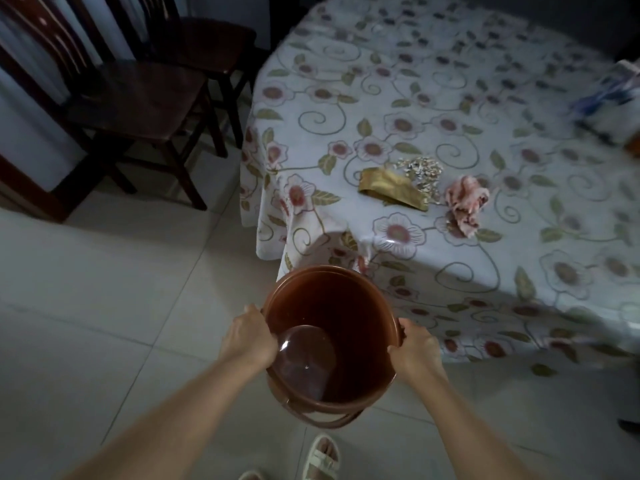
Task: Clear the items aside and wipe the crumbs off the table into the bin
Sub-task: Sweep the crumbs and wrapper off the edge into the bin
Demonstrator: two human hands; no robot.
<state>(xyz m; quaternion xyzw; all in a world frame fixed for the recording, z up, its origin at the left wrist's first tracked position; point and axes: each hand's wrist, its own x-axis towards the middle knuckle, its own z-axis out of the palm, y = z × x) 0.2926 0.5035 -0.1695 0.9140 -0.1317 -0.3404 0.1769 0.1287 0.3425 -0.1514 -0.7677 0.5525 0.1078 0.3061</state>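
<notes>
Task only at its start, by the look of it. Both hands closed on the bin: left hand on its left rim, right hand on its right rim, bin held above the floor, just before the table corner. Bin empty inside. Crumbs not wiped yet, in a heap on the table beyond the grip and a little to the right. Gold packet touching the heap, pink cloth just beside, further right. Still left: moving items aside, wiping crumbs into the bin.
</notes>
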